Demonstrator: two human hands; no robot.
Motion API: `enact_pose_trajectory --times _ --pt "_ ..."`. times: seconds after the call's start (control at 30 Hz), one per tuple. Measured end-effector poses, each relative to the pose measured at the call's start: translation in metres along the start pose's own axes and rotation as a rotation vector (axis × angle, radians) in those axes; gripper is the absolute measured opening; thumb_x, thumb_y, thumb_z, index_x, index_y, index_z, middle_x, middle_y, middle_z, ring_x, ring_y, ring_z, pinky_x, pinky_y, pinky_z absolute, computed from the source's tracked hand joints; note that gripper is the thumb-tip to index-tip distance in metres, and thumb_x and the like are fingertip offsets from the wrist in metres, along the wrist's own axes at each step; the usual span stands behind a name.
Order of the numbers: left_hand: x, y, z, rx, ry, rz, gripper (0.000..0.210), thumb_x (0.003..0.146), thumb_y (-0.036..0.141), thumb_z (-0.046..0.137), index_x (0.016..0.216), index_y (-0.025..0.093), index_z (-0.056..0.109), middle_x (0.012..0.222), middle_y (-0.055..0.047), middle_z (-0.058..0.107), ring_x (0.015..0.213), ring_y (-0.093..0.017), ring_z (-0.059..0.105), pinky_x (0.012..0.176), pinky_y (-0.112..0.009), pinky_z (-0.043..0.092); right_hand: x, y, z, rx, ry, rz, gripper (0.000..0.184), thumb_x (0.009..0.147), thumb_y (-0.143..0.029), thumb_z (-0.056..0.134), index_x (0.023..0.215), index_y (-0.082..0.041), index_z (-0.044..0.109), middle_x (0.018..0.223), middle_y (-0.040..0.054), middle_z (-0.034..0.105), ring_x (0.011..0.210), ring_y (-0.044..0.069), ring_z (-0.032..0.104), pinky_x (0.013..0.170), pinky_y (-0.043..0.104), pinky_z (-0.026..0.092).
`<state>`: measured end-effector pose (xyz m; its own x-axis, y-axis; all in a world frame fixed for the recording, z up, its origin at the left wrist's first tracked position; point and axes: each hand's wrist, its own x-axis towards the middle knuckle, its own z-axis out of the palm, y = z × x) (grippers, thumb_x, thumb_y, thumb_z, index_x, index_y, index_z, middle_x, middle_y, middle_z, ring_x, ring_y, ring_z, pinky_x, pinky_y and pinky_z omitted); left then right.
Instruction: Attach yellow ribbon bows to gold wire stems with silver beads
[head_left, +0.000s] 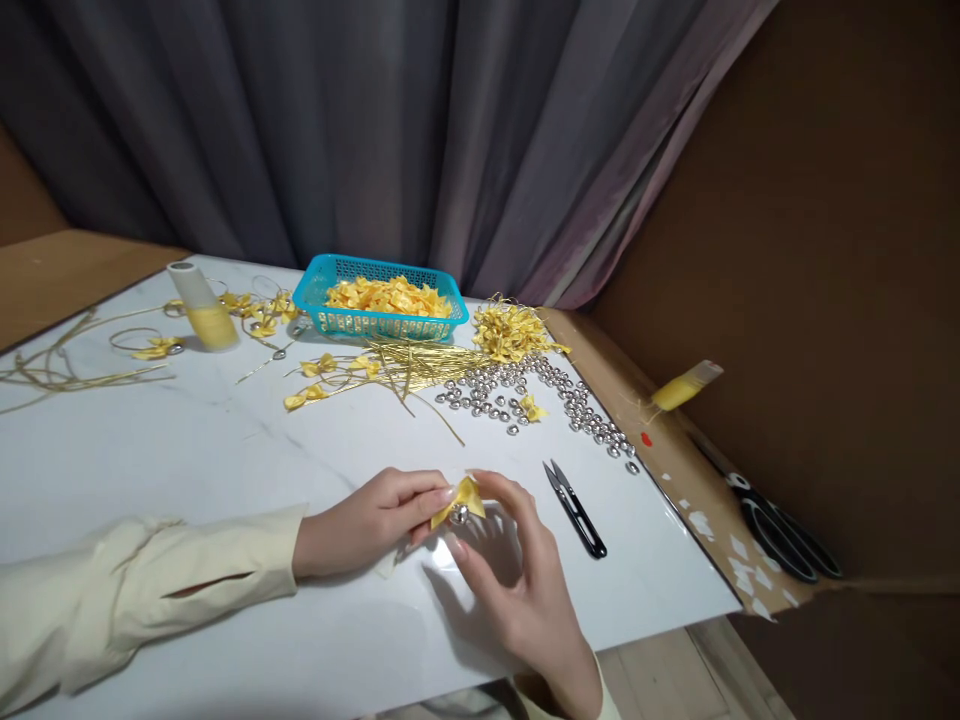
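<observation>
Between the thumb and fingers of my left hand (386,515) is a small yellow ribbon bow (469,492). A shiny silver bell (459,514) sits at the bow's middle. My right hand (517,570) curves round the bow's right side. Its thumb and forefinger are apart, the forefinger tip close to the bow's top edge and the thumb just below the bell. Whether the forefinger touches the ribbon I cannot tell. Thread snips (576,510) with black handles lie to the right of my hands. Many loose silver bells (592,415) are scattered beyond them.
A blue basket (319,290) of yellow bows stands at the back, near a pile of tied bows (510,330) on gold cords (420,365). A glue bottle (210,315) stands left; another yellow-filled bottle (684,388) and scissors (780,535) lie right. A grey curtain (360,130) hangs behind.
</observation>
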<state>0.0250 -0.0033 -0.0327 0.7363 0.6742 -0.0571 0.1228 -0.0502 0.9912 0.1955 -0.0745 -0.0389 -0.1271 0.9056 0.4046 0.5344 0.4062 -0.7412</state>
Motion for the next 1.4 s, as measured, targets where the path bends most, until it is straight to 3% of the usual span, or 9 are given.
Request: enact_pose_trajectory --times 0.17,0.4,0.6,0.7,0.8,0.87,0.93,1.13,1.4 --pt "-0.001 0.0 -0.001 0.004 -0.004 -0.007 0.041 0.091 0.048 0.039 0.066 0.016 0.046 0.055 0.004 0.044 0.051 -0.01 0.04 0.052 -0.023 0.035 0.004 0.001 0.005 -0.161 0.115 -0.123 0.022 0.083 -0.013 0.057 0.101 -0.022 0.049 0.106 0.0081 0.048 0.102 0.023 0.047 0.085 0.041 0.042" --pt "-0.001 0.001 -0.001 0.061 -0.017 0.001 0.041 0.091 0.048 0.038 0.067 0.016 0.047 0.056 0.003 0.045 0.053 -0.01 0.042 0.054 -0.023 0.035 0.004 0.002 0.007 -0.151 0.124 -0.116 0.018 0.084 -0.014 0.057 0.097 -0.023 0.049 0.104 0.0074 0.047 0.102 0.022 0.047 0.085 0.039 0.043" --pt "-0.003 -0.001 -0.002 0.019 -0.086 0.047 0.04 0.091 0.045 0.039 0.065 0.015 0.046 0.056 0.004 0.044 0.051 -0.009 0.039 0.052 -0.022 0.033 0.003 0.01 0.008 0.175 0.037 0.068 0.062 0.073 -0.028 0.073 0.122 -0.025 0.036 0.122 0.01 0.049 0.113 0.023 0.05 0.094 0.037 0.044" --pt "-0.002 -0.003 -0.001 -0.021 -0.113 0.066 0.04 0.092 0.044 0.039 0.062 0.017 0.041 0.054 0.005 0.038 0.049 -0.008 0.034 0.049 -0.022 0.029 0.002 0.011 0.009 0.151 -0.114 0.086 0.051 0.079 -0.018 0.064 0.123 -0.024 0.038 0.106 0.0062 0.059 0.094 0.018 0.059 0.08 0.03 0.049" --pt "-0.002 -0.001 -0.002 -0.021 -0.108 0.07 0.038 0.091 0.044 0.04 0.065 0.017 0.042 0.056 0.006 0.034 0.05 -0.008 0.029 0.047 -0.022 0.025 0.002 0.009 0.008 -0.023 -0.126 -0.012 0.016 0.086 -0.009 0.046 0.094 -0.02 0.053 0.079 0.0022 0.06 0.074 0.015 0.055 0.066 0.026 0.046" --pt "-0.001 0.001 -0.002 0.001 -0.1 0.078 0.037 0.091 0.044 0.04 0.067 0.016 0.044 0.057 0.006 0.033 0.052 -0.009 0.029 0.048 -0.023 0.025 0.003 0.009 0.007 -0.113 -0.085 -0.08 0.021 0.087 -0.009 0.04 0.07 -0.02 0.048 0.063 -0.0002 0.053 0.061 0.014 0.048 0.061 0.026 0.041" --pt "-0.001 0.002 -0.002 0.012 -0.104 0.079 0.039 0.091 0.045 0.04 0.066 0.016 0.043 0.056 0.006 0.032 0.052 -0.009 0.029 0.048 -0.022 0.025 0.005 0.008 0.007 -0.162 -0.074 -0.104 0.028 0.086 -0.007 0.037 0.062 -0.019 0.041 0.055 -0.002 0.047 0.053 0.013 0.04 0.058 0.026 0.038" --pt "0.0 -0.004 -0.003 0.041 -0.179 0.112 0.041 0.09 0.047 0.043 0.067 0.014 0.049 0.059 0.004 0.04 0.056 -0.009 0.033 0.051 -0.022 0.027 0.005 0.007 0.009 -0.142 -0.065 -0.043 0.025 0.068 0.001 0.036 0.053 -0.019 0.032 0.046 -0.0044 0.041 0.046 0.011 0.034 0.054 0.024 0.032" --pt "-0.001 -0.006 -0.003 0.037 -0.239 0.119 0.045 0.089 0.051 0.043 0.063 0.014 0.05 0.053 0.005 0.036 0.05 -0.008 0.03 0.047 -0.022 0.024 0.005 0.006 0.012 -0.111 -0.096 -0.042 0.027 0.072 -0.002 0.035 0.05 -0.019 0.035 0.043 -0.0048 0.042 0.043 0.01 0.03 0.054 0.024 0.034"
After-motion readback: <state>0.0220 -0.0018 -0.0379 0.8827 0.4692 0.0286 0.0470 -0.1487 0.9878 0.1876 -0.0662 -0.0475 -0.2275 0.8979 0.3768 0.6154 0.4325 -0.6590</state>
